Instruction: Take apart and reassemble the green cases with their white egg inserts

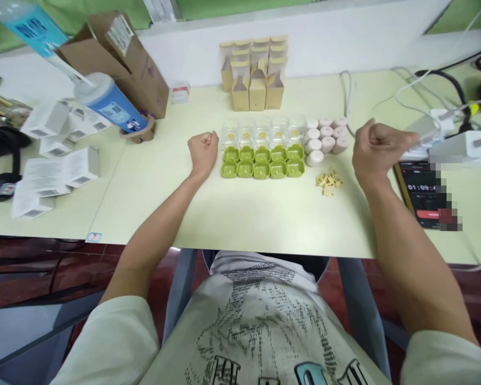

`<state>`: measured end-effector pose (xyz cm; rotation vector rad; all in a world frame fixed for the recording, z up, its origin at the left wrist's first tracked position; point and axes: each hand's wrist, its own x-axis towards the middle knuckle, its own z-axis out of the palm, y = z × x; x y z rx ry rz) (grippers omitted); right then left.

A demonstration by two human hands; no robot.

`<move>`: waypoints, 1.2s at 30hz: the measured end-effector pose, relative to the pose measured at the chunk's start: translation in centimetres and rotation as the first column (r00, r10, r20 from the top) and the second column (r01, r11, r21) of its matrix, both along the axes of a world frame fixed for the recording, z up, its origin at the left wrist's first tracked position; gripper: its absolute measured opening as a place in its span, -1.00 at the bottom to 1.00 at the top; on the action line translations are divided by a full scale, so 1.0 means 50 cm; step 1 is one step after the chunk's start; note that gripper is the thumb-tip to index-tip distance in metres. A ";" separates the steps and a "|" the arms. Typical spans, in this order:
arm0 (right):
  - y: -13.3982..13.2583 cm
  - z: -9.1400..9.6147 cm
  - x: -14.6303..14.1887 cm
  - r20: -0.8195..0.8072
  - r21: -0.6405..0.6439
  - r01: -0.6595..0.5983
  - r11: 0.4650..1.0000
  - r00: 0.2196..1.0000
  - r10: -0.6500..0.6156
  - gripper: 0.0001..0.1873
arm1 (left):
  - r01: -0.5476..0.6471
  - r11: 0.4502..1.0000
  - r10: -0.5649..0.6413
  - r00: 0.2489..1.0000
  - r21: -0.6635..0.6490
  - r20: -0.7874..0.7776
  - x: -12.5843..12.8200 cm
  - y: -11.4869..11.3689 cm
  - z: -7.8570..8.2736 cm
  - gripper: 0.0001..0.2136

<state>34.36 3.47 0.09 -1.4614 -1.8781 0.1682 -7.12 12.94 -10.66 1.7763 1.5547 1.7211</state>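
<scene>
Clenching the bare left hand [203, 152] into a fist just beside two rows of rounded green plastic cups [262, 171] lying on the pale-yellow tabletop [256, 219]. Curling the bare right hand [375, 149] into a fist between white and pale-pink cylinders [327, 144] and a dark-screened rectangular phone [420, 198]. Facing clear plastic containers [263, 136] behind the cups and small curled yellow pieces [327, 179] before the cylinders.

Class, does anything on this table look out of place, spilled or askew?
No spill shows. The small yellow pieces lie loosely scattered near the right hand, odd next to the neatly rowed green cups; the white boxes at far left sit at mixed angles.
</scene>
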 end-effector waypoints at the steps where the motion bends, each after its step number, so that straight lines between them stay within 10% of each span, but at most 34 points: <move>1: -0.004 -0.007 0.000 0.016 0.013 0.008 1.000 1.000 -0.009 -0.56 | 0.003 0.999 -0.002 1.000 0.034 -0.022 -0.001 0.001 0.000 -0.19; 5: 0.008 -0.058 -0.022 0.066 0.071 0.004 0.997 0.998 -0.009 -0.57 | 0.125 0.983 -0.093 0.970 0.133 -0.224 0.005 -0.010 -0.001 -0.24; 13: 0.054 -0.110 -0.059 0.267 0.046 -0.136 0.990 0.956 0.119 -0.29 | 0.275 0.958 -0.266 0.760 -0.077 -0.593 0.047 -0.056 0.021 -0.25; 22: 0.022 -0.010 -0.015 0.269 0.029 -0.029 0.999 0.963 0.020 -0.42 | 0.223 0.973 -0.212 0.766 -0.058 -0.607 0.001 -0.087 0.089 -0.27; 26: -0.048 0.033 0.035 0.191 -0.238 -0.099 0.966 0.971 0.146 -0.66 | 0.253 0.966 -0.230 0.766 -0.048 -0.600 -0.018 -0.125 0.100 -0.37; 30: -0.086 -0.009 0.055 0.239 -0.403 -0.150 0.903 0.935 0.262 -0.81 | 0.278 0.957 -0.279 0.814 -0.080 -0.510 -0.026 -0.145 0.083 -0.46; 36: -0.063 -0.097 0.026 0.316 -0.289 -0.148 0.946 0.918 0.241 -0.84 | 0.265 0.958 -0.286 0.855 -0.108 -0.432 -0.023 -0.137 0.067 -0.39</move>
